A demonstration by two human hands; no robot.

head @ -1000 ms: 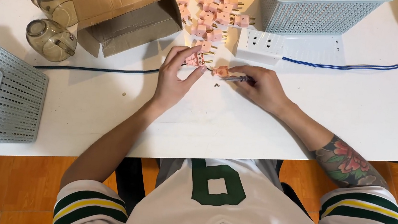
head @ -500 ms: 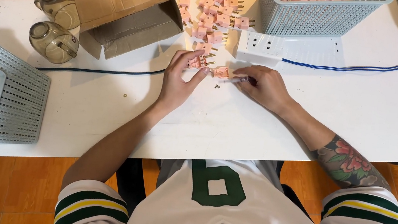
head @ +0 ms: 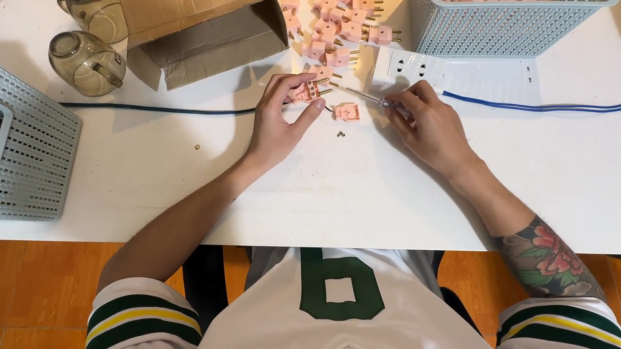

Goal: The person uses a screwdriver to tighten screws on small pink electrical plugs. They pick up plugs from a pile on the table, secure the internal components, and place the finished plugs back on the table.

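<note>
The fingers of the left hand pinch a pink plug above the white table. The right hand grips a thin screwdriver, its tip near the plug. I judge the screw work is underway; next the tip must meet the screw exactly.

Pink plug: matt plastic, brass-coloured metal pins. Basket: perforated plastic. Box: rough cardboard (taped). Table: smooth, matt white. Mugs: glossy glass.
</note>
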